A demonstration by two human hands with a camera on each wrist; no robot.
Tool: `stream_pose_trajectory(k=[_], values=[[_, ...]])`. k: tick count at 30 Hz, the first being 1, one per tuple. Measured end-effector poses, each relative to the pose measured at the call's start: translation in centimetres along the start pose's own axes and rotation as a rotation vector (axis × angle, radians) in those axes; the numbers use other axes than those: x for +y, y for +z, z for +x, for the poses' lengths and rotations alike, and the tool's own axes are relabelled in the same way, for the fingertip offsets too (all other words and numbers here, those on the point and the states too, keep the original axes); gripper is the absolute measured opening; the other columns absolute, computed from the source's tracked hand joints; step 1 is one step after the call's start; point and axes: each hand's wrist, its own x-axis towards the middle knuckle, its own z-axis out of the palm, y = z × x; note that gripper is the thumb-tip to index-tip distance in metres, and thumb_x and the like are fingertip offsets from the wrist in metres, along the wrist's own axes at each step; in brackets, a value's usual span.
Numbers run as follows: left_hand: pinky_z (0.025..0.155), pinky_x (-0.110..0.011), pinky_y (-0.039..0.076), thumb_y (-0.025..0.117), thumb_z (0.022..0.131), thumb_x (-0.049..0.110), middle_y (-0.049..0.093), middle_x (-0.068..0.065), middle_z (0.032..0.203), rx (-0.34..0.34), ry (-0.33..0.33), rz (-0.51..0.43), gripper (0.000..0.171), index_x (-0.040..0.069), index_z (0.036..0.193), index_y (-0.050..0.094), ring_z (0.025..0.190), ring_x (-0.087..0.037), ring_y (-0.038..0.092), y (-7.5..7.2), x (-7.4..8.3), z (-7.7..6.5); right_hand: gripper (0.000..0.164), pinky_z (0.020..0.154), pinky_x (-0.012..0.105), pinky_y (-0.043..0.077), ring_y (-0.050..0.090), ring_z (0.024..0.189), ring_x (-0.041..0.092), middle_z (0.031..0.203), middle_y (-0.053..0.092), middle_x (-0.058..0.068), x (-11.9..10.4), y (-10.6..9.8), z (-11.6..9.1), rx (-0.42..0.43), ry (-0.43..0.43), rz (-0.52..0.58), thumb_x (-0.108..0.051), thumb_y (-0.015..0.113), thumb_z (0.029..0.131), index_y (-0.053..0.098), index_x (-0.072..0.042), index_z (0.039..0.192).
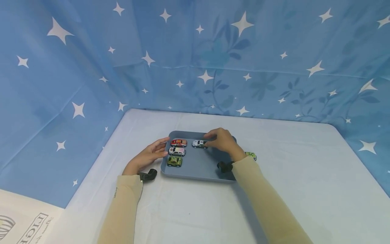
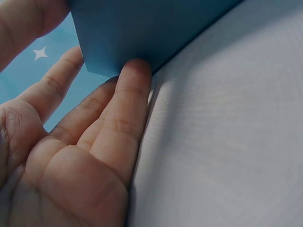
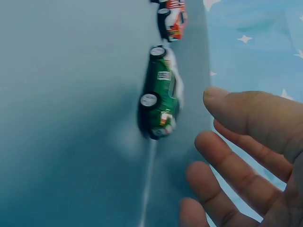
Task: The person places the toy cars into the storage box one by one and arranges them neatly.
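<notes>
A blue-grey tray (image 1: 201, 166) lies on the table. My left hand (image 1: 146, 157) rests at its left edge, and in the left wrist view extended fingers (image 2: 130, 99) touch the tray's outer wall (image 2: 123, 33). Above the tray's back part is my right hand (image 1: 224, 140), beside a green-and-white toy car (image 1: 198, 144). The right wrist view shows that car (image 3: 163, 94) standing on the tray floor, with the thumb and fingers spread a little apart from it. Along the tray's left side stand a red toy car (image 1: 178, 143), a white one with pink (image 1: 177, 151) and an olive-green one (image 1: 174, 161).
A lime-green toy car (image 1: 251, 155) sits on the table just right of the tray, partly behind the right forearm. The table has a white cover (image 1: 304, 176). Blue star-patterned cloth (image 1: 182, 51) hangs behind and to the left. Each wrist wears a black camera.
</notes>
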Motion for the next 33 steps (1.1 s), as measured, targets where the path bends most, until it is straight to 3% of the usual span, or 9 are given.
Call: stream_pose_trajectory(k=[7,15,33], values=[[0.131,-0.061,0.019,0.063,0.110,0.014,0.022,-0.023,0.177,-0.001,-0.004,0.014,0.075,0.009,0.174,0.022,0.164,-0.044,0.019,0.0,0.1,0.0,0.034,0.104,0.050,0.057,0.071,0.122,0.036,0.132,0.075,0.016,0.4,-1.3,-1.0,-0.070,-0.053,0.102,-0.010,0.084,0.095,0.078,0.000,0.127],[0.130,-0.062,0.019,0.065,0.110,0.016,0.021,-0.026,0.177,-0.004,0.008,0.009,0.077,0.007,0.173,0.021,0.163,-0.046,0.018,0.1,0.3,-0.2,0.039,0.103,0.050,0.057,0.069,0.117,0.034,0.133,0.075,0.016,1.4,-2.3,-2.1,-0.110,-0.098,0.152,-0.009,0.084,0.095,0.075,0.002,0.132],[0.131,-0.063,0.016,0.062,0.111,0.014,0.020,-0.026,0.177,-0.006,0.007,0.013,0.075,0.006,0.173,0.021,0.163,-0.048,0.016,0.2,0.1,-0.2,0.041,0.104,0.055,0.056,0.071,0.113,0.033,0.135,0.073,0.020,3.3,-4.1,-5.5,-0.059,-0.165,0.229,-0.010,0.082,0.097,0.072,0.006,0.134]])
